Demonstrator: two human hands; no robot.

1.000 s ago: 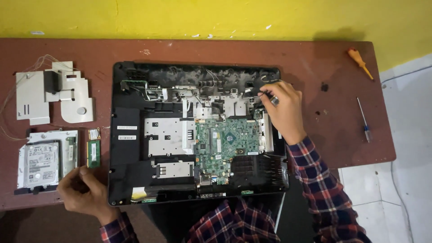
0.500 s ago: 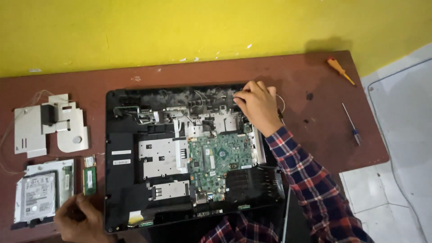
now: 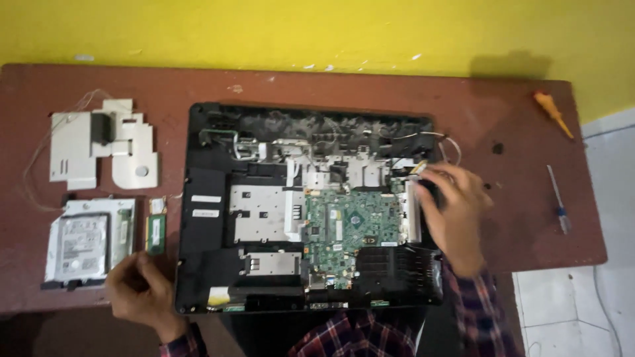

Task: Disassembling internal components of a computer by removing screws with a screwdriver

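Scuffed reddish-brown table (image 3: 264,86) against a yellow wall (image 3: 264,30), pale tiled floor (image 3: 575,304) at right; both hands' grips, left hand (image 3: 139,287) and right hand (image 3: 456,211), cannot be made out beside the opened computer (image 3: 205,244)

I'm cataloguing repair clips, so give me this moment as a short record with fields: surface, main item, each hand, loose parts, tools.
surface: brown table against a yellow wall
main item: opened black computer chassis with a green circuit board exposed
left hand: on the table at the chassis's lower left corner, near a small green memory module; whether it holds anything cannot be told
right hand: on the chassis's right side, blurred
loose parts: hard drive in a bracket, grey metal covers
tools: orange-handled screwdriver, thin screwdriver, both lying right
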